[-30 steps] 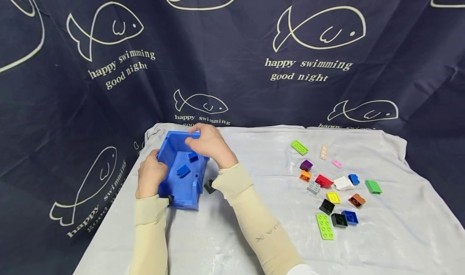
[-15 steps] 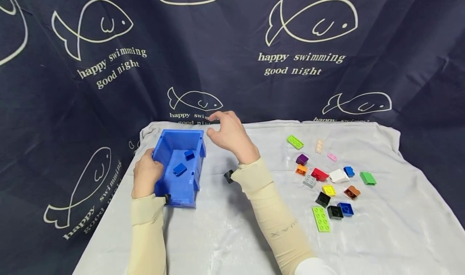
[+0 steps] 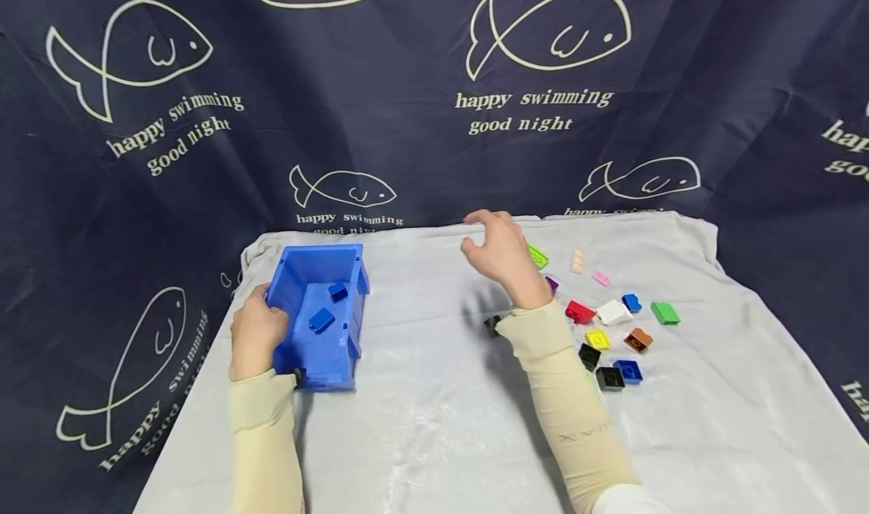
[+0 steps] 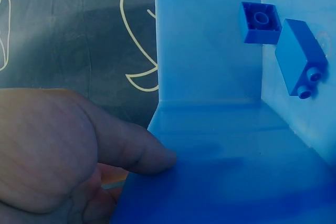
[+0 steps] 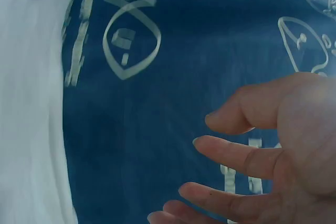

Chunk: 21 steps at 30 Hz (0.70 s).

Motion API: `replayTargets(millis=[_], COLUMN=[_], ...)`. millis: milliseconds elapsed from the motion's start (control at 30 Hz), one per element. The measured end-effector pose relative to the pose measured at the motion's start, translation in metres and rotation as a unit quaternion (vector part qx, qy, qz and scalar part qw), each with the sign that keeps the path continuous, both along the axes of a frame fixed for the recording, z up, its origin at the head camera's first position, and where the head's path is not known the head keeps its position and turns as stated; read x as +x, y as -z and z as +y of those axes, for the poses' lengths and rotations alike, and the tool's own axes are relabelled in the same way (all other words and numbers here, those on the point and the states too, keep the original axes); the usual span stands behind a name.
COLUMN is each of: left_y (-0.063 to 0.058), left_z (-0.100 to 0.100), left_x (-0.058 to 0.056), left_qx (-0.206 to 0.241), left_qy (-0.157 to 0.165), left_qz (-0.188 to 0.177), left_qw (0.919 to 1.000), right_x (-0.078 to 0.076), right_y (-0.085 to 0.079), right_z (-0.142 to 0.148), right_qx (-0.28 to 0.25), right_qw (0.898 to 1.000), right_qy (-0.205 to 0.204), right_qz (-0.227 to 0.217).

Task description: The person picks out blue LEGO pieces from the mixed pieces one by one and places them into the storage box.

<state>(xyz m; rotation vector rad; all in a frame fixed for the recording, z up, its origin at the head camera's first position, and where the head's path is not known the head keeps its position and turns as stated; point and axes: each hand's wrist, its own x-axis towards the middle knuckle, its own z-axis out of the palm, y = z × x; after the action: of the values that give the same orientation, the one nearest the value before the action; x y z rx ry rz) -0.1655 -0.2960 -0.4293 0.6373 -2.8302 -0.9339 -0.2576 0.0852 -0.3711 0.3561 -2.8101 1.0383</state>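
Observation:
At the left of the head view stands a blue plastic bin [image 3: 319,359]. My left hand [image 3: 256,331] grips its left wall, the thumb [image 4: 139,150] lying over the inner side in the left wrist view. Two blue building bricks lie inside: a smaller one [image 4: 261,23] with its hollow side showing and a longer one [image 4: 302,59] with studs. My right hand [image 3: 502,253] is raised over the table between the bin and the loose bricks. Its fingers [image 5: 241,158] are spread and relaxed, holding nothing. The right forearm covers some of the bricks.
Several loose bricks lie on the right of the white-covered table [image 3: 421,393], among them a red brick [image 3: 579,312], a white brick [image 3: 614,312], a yellow brick [image 3: 597,339] and a green brick [image 3: 665,313]. A dark fish-print curtain [image 3: 421,106] hangs behind.
My right hand has moved right, from over the bin to beside the loose bricks. The left hand stays on the bin's wall. The head view has shifted slightly to the right.

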Motion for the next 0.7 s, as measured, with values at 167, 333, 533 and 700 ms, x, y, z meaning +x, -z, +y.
replayTargets(millis=[167, 333, 533, 700], left_y=[-0.004, -0.006, -0.002, -0.004], left_z=[-0.001, -0.002, -0.001, 0.000], left_x=[0.002, 0.002, 0.001, 0.002], left_qx=[-0.001, -0.005, 0.009, 0.008], left_qy=[0.001, 0.001, -0.001, 0.002], left_qz=[0.001, 0.008, -0.010, -0.012], left_qw=[1.0000, 0.9999, 0.9999, 0.9999], right_x=[-0.005, -0.006, -0.003, -0.001], right_y=[0.009, 0.015, 0.028, 0.038], right_z=[0.041, 0.078, 0.122, 0.155], right_qx=[0.021, 0.034, 0.060, 0.079], right_qw=[0.999, 0.998, 0.995, 0.992], right_qy=[0.031, 0.054, 0.076, 0.100], right_qz=[0.018, 0.013, 0.008, -0.003])
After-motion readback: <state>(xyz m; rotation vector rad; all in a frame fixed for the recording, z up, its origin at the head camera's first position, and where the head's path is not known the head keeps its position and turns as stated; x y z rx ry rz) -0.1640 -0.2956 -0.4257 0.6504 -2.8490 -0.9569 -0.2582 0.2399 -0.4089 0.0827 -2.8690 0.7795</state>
